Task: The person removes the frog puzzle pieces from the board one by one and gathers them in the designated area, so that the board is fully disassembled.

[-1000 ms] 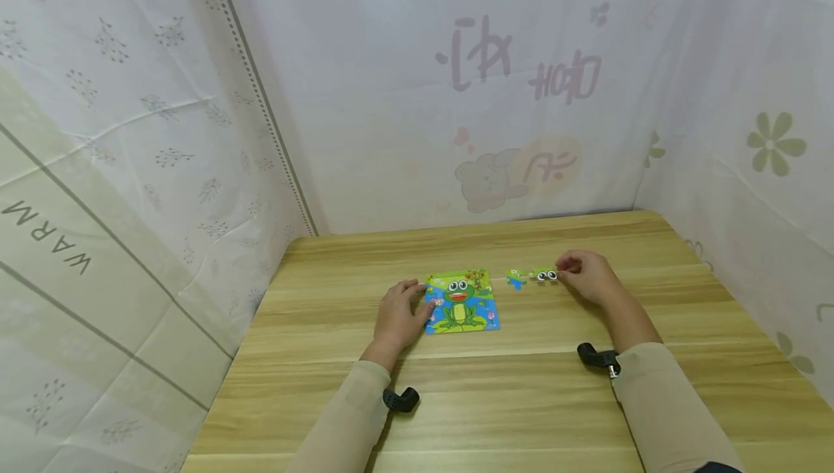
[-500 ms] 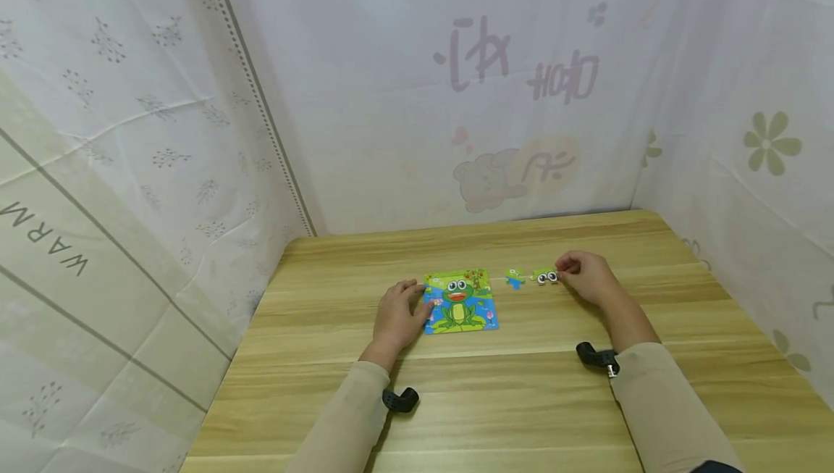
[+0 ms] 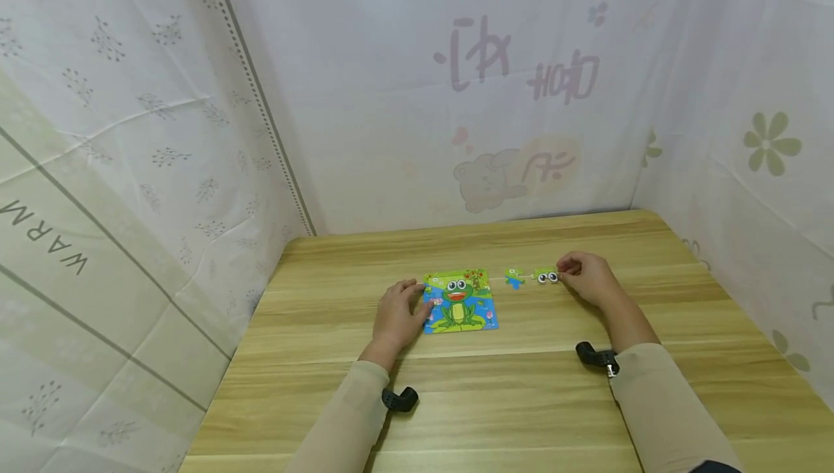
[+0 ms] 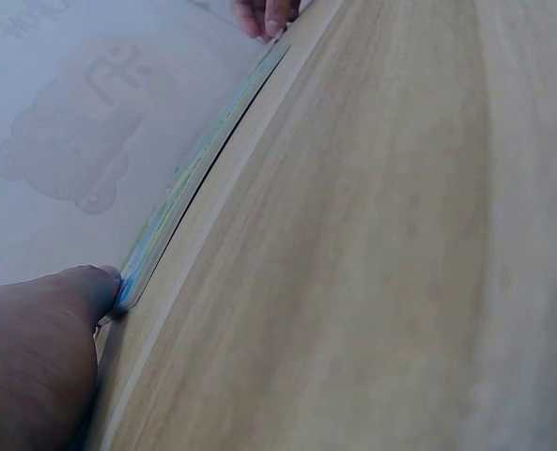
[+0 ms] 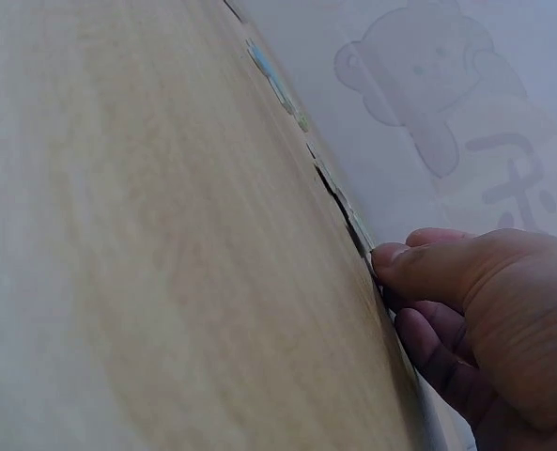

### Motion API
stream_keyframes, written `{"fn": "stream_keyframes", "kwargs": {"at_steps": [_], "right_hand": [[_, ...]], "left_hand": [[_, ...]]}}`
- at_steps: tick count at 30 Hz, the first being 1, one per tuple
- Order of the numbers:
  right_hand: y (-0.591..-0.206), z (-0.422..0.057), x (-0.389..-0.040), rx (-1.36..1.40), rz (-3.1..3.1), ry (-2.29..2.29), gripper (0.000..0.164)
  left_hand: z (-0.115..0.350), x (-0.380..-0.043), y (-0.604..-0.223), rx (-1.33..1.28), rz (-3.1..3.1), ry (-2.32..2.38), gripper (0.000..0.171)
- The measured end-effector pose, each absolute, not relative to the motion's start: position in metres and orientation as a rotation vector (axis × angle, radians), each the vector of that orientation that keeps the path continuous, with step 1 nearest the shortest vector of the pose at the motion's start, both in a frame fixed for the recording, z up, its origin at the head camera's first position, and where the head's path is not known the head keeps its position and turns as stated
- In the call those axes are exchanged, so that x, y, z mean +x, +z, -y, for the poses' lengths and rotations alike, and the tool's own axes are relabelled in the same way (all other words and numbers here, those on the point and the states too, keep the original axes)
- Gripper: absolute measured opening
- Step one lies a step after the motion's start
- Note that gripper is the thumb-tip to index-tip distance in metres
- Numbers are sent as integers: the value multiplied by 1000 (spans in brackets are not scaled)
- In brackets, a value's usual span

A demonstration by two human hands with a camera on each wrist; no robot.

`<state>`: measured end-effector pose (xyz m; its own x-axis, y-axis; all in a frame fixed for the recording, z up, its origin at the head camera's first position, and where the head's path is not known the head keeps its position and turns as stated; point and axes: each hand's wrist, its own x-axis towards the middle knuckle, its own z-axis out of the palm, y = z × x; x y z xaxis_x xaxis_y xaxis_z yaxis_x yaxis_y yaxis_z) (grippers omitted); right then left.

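A square frog-picture puzzle board [image 3: 459, 304] lies flat on the table. At its left edge rests my left hand [image 3: 396, 316], thumb and fingers spread apart. The left wrist view shows that thumb [image 4: 92, 285] touching the board's near corner. To the board's right is a small green-and-blue puzzle piece [image 3: 514, 279]. Farther right lies a puzzle piece with two cartoon eyes [image 3: 547, 277], its right end pinched between the thumb and fingers of my right hand [image 3: 588, 277]. Low in the right wrist view, this eyes piece [image 5: 344, 205] shows edge-on, near the tabletop.
The wood-grain table [image 3: 495, 400] reaches back to a pale printed curtain [image 3: 391, 96]. More patterned fabric [image 3: 749, 169] hangs on the right and left. A black wrist camera [image 3: 400, 400] sits on the left sleeve, another camera [image 3: 596, 357] on the right one.
The eyes piece has turned slightly in the right hand's pinch and lies more level. The left hand and the board have stayed in place; the view shifted a little.
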<state>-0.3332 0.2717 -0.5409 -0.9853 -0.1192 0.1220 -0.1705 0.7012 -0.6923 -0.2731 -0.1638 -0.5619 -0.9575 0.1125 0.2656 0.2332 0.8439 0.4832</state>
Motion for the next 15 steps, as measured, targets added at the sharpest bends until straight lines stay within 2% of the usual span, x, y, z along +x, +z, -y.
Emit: {"fn": "stream_keyframes", "kwargs": {"at_steps": [15], "right_hand": [[-541, -271, -331, 238, 2819, 1177, 17]], "left_hand": [[165, -274, -563, -269, 2812, -775, 48]]}}
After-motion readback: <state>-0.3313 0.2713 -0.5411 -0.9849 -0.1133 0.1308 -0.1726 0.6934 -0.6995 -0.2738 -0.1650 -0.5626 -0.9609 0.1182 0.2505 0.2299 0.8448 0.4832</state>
